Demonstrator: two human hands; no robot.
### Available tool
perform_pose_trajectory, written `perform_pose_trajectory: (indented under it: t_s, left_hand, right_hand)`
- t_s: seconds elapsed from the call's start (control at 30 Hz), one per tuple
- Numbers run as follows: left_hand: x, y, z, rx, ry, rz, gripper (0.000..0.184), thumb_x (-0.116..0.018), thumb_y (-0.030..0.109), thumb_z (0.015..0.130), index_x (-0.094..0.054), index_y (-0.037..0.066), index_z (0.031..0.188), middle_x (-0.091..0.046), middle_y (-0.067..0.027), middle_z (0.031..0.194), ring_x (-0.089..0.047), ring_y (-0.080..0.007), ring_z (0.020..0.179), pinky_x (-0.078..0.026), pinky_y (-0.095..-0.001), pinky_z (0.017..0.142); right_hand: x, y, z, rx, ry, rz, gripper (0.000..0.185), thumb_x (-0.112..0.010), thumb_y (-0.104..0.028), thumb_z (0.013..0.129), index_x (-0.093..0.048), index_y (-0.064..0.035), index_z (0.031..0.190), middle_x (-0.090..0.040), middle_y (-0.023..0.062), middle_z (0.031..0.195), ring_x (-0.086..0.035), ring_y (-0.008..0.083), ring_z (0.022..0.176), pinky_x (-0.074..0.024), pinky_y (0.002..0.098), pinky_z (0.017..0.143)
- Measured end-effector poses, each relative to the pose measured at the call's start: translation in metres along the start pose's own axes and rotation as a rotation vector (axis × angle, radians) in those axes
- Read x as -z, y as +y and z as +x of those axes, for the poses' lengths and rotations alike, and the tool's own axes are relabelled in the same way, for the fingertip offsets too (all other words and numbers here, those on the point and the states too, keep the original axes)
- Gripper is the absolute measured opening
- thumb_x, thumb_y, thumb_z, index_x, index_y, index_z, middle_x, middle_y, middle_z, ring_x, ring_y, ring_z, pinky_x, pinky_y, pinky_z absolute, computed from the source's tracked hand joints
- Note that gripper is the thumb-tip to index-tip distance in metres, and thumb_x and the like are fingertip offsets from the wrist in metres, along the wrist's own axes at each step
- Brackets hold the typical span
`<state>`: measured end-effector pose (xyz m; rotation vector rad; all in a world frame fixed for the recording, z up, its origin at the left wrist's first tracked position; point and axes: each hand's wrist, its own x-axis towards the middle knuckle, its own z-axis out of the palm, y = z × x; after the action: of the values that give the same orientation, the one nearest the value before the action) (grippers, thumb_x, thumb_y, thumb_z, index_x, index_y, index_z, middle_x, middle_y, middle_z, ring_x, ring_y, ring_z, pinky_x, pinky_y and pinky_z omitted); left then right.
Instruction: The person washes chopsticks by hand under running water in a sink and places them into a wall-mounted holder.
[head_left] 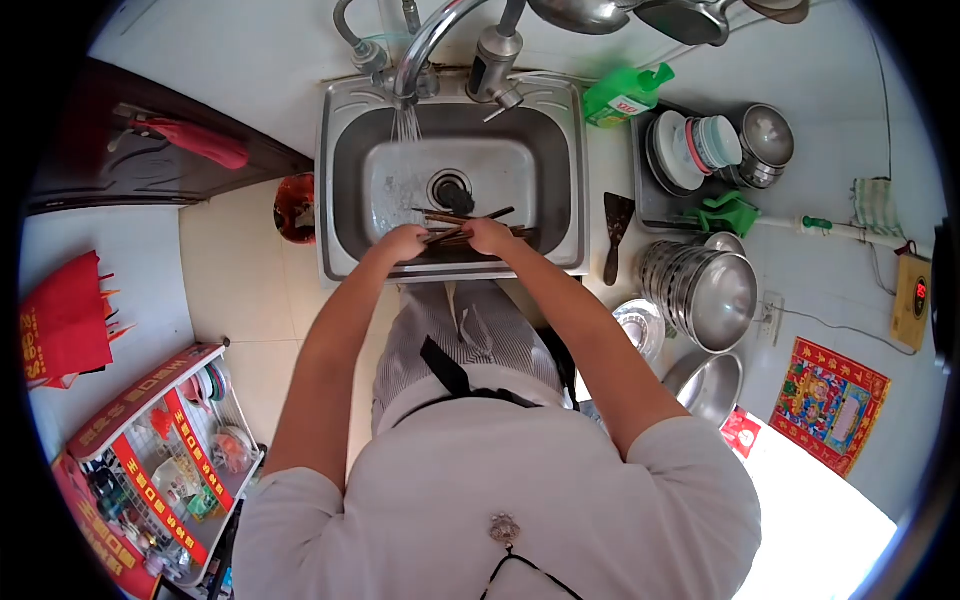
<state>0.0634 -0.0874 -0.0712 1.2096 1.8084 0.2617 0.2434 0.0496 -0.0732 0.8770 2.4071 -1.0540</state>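
Several dark brown chopsticks (452,234) lie crosswise over the near part of the steel sink (327,180). My left hand (404,243) is closed at their left end, and my right hand (488,237) is closed round them on the right. Some sticks point out past my right fingers toward the back. Water (406,125) runs from the curved faucet (432,42) into the left of the basin, away from both hands. Behind the chopsticks is the drain (452,190), with something dark in it. My fingertips are partly hidden.
Right of the sink are a spatula (614,235), a green bottle (625,95), stacked bowls and plates (675,150), and nested steel basins (715,300). Ladles (585,12) hang above. A red bucket (294,208) stands at the left; a rack (170,450) is further back.
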Motion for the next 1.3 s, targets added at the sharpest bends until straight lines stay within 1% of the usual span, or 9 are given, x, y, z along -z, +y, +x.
perform_pose_trajectory:
  t_s: [0.13,0.4,0.43,0.63,0.73,0.83,0.93,1.17,1.3]
  left_hand:
    - [-0.028,-0.012,0.033,0.132,-0.368,0.018,0.040,-0.060,0.022,0.074,-0.058,0.008,0.112,-0.059,-0.0164,0.107,-0.055,-0.0313,0.101,-0.043,-0.0375,0.086]
    - [-0.082,-0.046,0.069,0.037,-0.132,-0.214,0.044,-0.045,0.008,0.075,-0.053,0.008,0.118,-0.055,-0.0184,0.115,-0.052,-0.0331,0.107,-0.041,-0.0380,0.090]
    - [-0.083,-0.042,0.067,0.188,-0.180,-0.132,0.047,-0.053,0.012,0.076,-0.049,0.009,0.123,-0.052,-0.0146,0.122,-0.049,-0.0314,0.111,-0.040,-0.0364,0.092]
    - [-0.062,-0.030,0.061,0.140,-0.252,0.090,0.038,-0.061,0.030,0.078,-0.058,0.012,0.111,-0.059,-0.0135,0.108,-0.055,-0.0293,0.100,-0.044,-0.0382,0.085]
    - [-0.050,-0.025,0.051,0.189,-0.164,-0.019,0.029,-0.065,0.029,0.075,-0.065,0.013,0.100,-0.063,-0.0104,0.098,-0.058,-0.0271,0.093,-0.045,-0.0378,0.080]
    - [-0.034,-0.034,0.044,0.169,-0.084,-0.195,0.023,-0.068,0.026,0.073,-0.068,0.011,0.091,-0.065,-0.0092,0.085,-0.061,-0.0253,0.081,-0.046,-0.0355,0.073]
    - [-0.014,-0.030,0.035,0.100,-0.001,-0.336,0.024,-0.069,0.026,0.073,-0.068,0.007,0.087,-0.065,-0.0098,0.073,-0.060,-0.0191,0.067,-0.045,-0.0308,0.067]
    - [0.048,-0.015,0.007,0.057,0.021,-0.703,0.025,-0.068,0.019,0.077,-0.067,0.004,0.097,-0.062,0.0001,0.071,-0.049,-0.0037,0.061,-0.038,-0.0183,0.055]
    - [0.073,-0.011,-0.010,0.046,0.084,-0.772,0.028,-0.066,0.019,0.080,-0.064,0.001,0.101,-0.062,-0.0015,0.079,-0.051,-0.0049,0.068,-0.039,-0.0189,0.059]
  right_hand:
    - [-0.008,0.007,0.001,-0.030,-0.021,-0.097,0.036,-0.053,-0.004,0.072,-0.059,-0.0087,0.108,-0.059,0.0120,0.110,-0.054,0.0282,0.103,-0.0442,0.0370,0.087]
    - [-0.031,0.012,0.029,0.162,0.051,-0.337,0.027,-0.056,-0.005,0.072,-0.058,-0.0078,0.098,-0.056,0.0106,0.101,-0.052,0.0276,0.102,-0.0449,0.0390,0.084]
    - [-0.034,0.012,0.031,0.141,0.052,-0.375,0.028,-0.056,-0.003,0.070,-0.057,-0.0066,0.098,-0.057,0.0111,0.100,-0.052,0.0280,0.102,-0.0451,0.0388,0.084]
    - [-0.039,0.008,0.038,0.073,-0.069,-0.624,0.019,-0.054,-0.011,0.076,-0.060,-0.0087,0.094,-0.059,0.0093,0.101,-0.055,0.0240,0.100,-0.0449,0.0383,0.081]
    - [-0.026,0.008,0.046,0.124,-0.239,-0.589,0.021,-0.063,-0.025,0.076,-0.065,-0.0113,0.091,-0.063,0.0086,0.093,-0.058,0.0243,0.093,-0.0436,0.0390,0.081]
    - [-0.001,0.003,0.037,0.185,-0.195,-0.371,0.024,-0.062,-0.033,0.077,-0.066,-0.0121,0.087,-0.064,0.0104,0.081,-0.060,0.0278,0.083,-0.0459,0.0388,0.075]
    - [0.012,0.001,0.033,0.181,-0.112,-0.176,0.034,-0.065,-0.041,0.074,-0.065,-0.0119,0.092,-0.064,0.0100,0.085,-0.059,0.0302,0.084,-0.0462,0.0386,0.073]
    - [0.039,-0.033,0.028,0.153,0.076,0.138,0.031,-0.068,-0.035,0.074,-0.067,-0.0083,0.089,-0.065,0.0099,0.079,-0.062,0.0242,0.073,-0.0472,0.0345,0.068]
    - [0.039,-0.040,0.038,0.199,0.137,0.385,0.026,-0.067,-0.026,0.078,-0.066,-0.0017,0.087,-0.065,0.0078,0.074,-0.059,0.0156,0.066,-0.0469,0.0294,0.063]
